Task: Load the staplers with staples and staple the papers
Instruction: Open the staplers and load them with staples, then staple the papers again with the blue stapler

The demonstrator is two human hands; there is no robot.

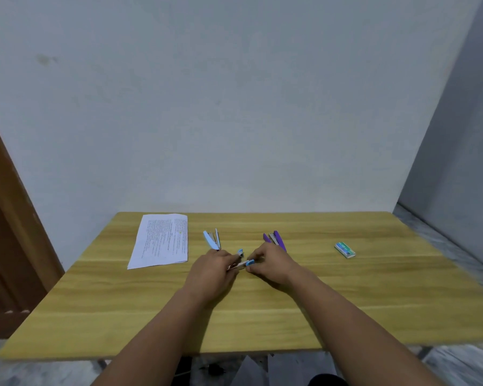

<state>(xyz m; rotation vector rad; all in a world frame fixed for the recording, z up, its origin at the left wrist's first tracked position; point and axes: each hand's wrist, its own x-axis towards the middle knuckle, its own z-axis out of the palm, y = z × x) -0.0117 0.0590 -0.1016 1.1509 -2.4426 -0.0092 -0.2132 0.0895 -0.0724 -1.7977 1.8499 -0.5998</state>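
A light blue stapler point(212, 240) lies hinged open on the wooden table point(346, 302), and a purple stapler point(275, 239) lies open to its right. Printed papers point(162, 240) rest at the table's far left. My left hand point(211, 271) and my right hand point(272, 264) meet in front of the staplers, both pinching a small blue and white staple box point(247, 263). A blue piece point(240, 252) sticks up just behind my left fingertips; whether it belongs to the box is unclear. My fingers hide the box's contents.
A second, green and blue staple box point(345, 249) lies at the far right of the table. A grey wall stands behind the table's far edge. A brown door frame point(9, 218) is at the left.
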